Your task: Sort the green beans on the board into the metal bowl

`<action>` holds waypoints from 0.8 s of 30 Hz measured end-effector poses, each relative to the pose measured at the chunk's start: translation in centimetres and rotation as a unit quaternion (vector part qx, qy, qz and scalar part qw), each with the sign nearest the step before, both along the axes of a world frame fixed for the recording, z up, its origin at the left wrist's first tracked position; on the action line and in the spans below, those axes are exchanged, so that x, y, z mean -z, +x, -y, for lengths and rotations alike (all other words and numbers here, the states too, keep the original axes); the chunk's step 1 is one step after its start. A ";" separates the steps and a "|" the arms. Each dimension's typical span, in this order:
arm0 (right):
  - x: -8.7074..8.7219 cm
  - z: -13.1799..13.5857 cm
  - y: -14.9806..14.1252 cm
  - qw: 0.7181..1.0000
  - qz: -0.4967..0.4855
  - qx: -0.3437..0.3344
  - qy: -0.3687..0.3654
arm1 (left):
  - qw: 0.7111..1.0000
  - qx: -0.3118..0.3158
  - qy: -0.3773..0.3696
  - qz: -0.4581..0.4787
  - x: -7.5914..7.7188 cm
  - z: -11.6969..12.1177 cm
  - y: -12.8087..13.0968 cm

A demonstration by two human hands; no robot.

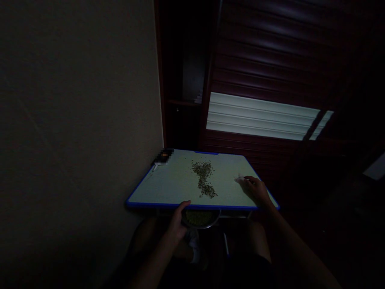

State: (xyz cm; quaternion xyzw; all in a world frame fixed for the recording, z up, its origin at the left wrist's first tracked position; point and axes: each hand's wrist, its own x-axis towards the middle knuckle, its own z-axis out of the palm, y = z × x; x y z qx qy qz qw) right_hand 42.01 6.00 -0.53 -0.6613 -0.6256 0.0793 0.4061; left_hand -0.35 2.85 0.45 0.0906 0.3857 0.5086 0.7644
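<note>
In dim light a low folding table (174, 186) with a pale top and blue rim stands before me. Small brown seed-like grains (203, 178) lie in an uneven strip across its middle. At the near rim, my left hand (178, 222) has its thumb over the table edge; its other fingers drop below, beside a bowl (200, 217), and are partly hidden. Greenish contents fill this bowl under the edge. On the table's right side, my right hand (255, 188) pinches a whitish, wispy thing (240, 179) whose kind is unclear, its end near the tabletop.
A blurred-out dark object (164, 155) and a small white item (155, 166) lie at the table's far left corner. To the left rises a plain wall (90, 100). Dark reddish slatted cabinet doors (270, 72) stand behind. My knees are below the table.
</note>
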 end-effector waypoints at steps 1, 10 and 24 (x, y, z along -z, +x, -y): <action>0.1 0.0 0.0 1.000 0.003 0.002 0.000 | 1.000 -0.001 0.002 0.001 0.1 0.0 0.0; 0.5 0.4 -0.2 0.999 0.043 0.008 0.005 | 0.999 -0.016 -0.028 -0.008 0.4 0.0 0.0; -0.8 -7.3 2.3 0.995 0.096 -0.017 -0.015 | 0.989 0.005 -0.145 0.001 -0.1 0.8 -1.1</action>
